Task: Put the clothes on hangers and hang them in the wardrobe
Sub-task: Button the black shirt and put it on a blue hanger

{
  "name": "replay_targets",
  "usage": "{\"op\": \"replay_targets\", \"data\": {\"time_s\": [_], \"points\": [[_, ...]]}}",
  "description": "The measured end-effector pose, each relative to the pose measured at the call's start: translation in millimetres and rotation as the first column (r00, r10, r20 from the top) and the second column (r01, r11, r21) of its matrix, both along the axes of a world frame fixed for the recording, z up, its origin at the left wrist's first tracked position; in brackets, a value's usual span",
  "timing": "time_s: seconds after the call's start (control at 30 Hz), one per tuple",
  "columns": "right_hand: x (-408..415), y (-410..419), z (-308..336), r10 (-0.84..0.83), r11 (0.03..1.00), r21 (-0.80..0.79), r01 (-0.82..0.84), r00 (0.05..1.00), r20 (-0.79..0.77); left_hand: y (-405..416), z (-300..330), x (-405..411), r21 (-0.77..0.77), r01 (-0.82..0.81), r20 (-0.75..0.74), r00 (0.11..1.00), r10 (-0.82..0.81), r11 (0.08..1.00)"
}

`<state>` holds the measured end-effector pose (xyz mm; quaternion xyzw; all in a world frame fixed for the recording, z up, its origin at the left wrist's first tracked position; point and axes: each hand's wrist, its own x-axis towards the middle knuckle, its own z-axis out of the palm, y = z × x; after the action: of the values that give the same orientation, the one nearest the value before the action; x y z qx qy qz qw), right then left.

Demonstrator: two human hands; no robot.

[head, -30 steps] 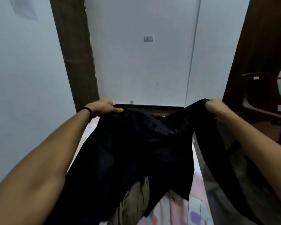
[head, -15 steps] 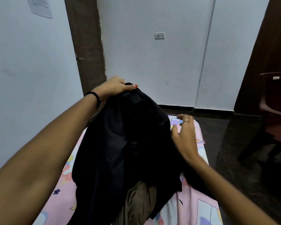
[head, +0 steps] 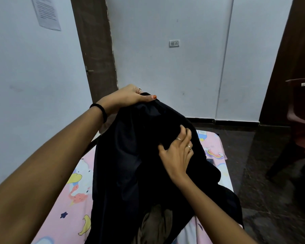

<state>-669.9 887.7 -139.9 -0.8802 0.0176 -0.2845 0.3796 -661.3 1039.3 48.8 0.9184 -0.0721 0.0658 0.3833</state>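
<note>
Garment, black, hangs in the middle of the view, lifted above the bed with its lower folds trailing down onto the sheet. Left hand pinches the top edge of the cloth, thumb pressed flat along the fabric and the other fingers curled behind it; a ring shows on one finger and a dark band circles the wrist. Right hand lies against the front of the garment lower down, fingers bent into the cloth with two rings visible; whether it actually has a fold gripped or only presses on it I cannot tell. Beneath the black cloth, near the bottom edge, an olive-brown piece of clothing lies on the bed. The sheet is pink with cartoon prints: a rainbow, moons, stars. Behind the bed stands a pale wall with a socket, a brown post to the left, and a printed paper stuck on the left wall. A dark red chair sits at the right on a dark floor
</note>
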Motion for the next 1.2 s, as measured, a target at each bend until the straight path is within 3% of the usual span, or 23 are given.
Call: {"op": "replay_targets", "data": {"time_s": [0.27,0.33,0.4,0.5,0.6,0.7,0.8,0.9,0.97,1.03,1.07,1.2], "points": [[38.0,-26.6,14.1,0.054,0.997,0.06,-0.051,0.998,-0.038,-14.3,11.0,26.8,0.003,0.032,-0.025,0.999,-0.031,0.999],[47.3,-36.3,22.3,0.091,0.982,0.17,-0.086,0.996,-0.022,-13.3,15.4,32.4,0.031,0.022,0.0,1.0,-0.022,0.999],[53.3,-47.0,35.4,0.148,0.933,0.33,-0.142,0.989,0.008,-5.7,16.8,39.6,0.162,-0.039,0.084,0.996,0.025,0.986],[55.0,-66.3,73.1,0.162,0.91,0.371,-0.187,0.982,0.1,13.2,5.6,54.8,0.374,-0.261,0.292,0.944,0.154,0.89],[45.2,-86.8,135.4,0.212,0.948,0.231,-0.221,0.975,0.061,13.8,-16.9,53.4,0.293,-0.377,0.335,0.901,0.275,0.879],[25.9,-94.0,196.7,0.269,0.955,-0.095,-0.279,0.957,-0.109,-15.9,-28.5,34.9,0.218,-0.266,0.35,0.919,0.179,0.939],[8.6,-93.2,239.8,0.178,0.918,-0.313,-0.242,0.959,-0.219,-58.1,-44.4,2.1,0.12,-0.111,0.286,0.955,0.073,0.986],[-14.0,-93.9,271.8,0.046,0.85,-0.5,-0.164,0.969,-0.241,-98.9,-71.2,-33.8,0.047,-0.188,0.423,0.893,0.151,0.981],[-28.0,-94.4,287.0,-0.003,0.822,-0.56,-0.109,0.981,-0.196,-125.4,-91.8,-58.6,-0.025,-0.251,0.605,0.767,0.214,0.968],[-40.9,-95.4,301.9,-0.015,0.824,-0.563,-0.063,0.991,-0.132,-145.8,-106.2,-73.5,0.001,-0.302,0.791,0.583,0.184,0.953],[-44.3,-96.8,309.8,-0.019,0.832,-0.554,-0.038,0.995,-0.098,-150.5,-112.2,-75.7,0.009,-0.305,0.826,0.539,0.165,0.952],[-53.4,-112.0,342.2,-0.057,0.836,-0.547,0.045,0.998,-0.005,-136.6,-94.8,-67.8,-0.154,-0.234,0.757,0.596,0.267,0.96]]}}
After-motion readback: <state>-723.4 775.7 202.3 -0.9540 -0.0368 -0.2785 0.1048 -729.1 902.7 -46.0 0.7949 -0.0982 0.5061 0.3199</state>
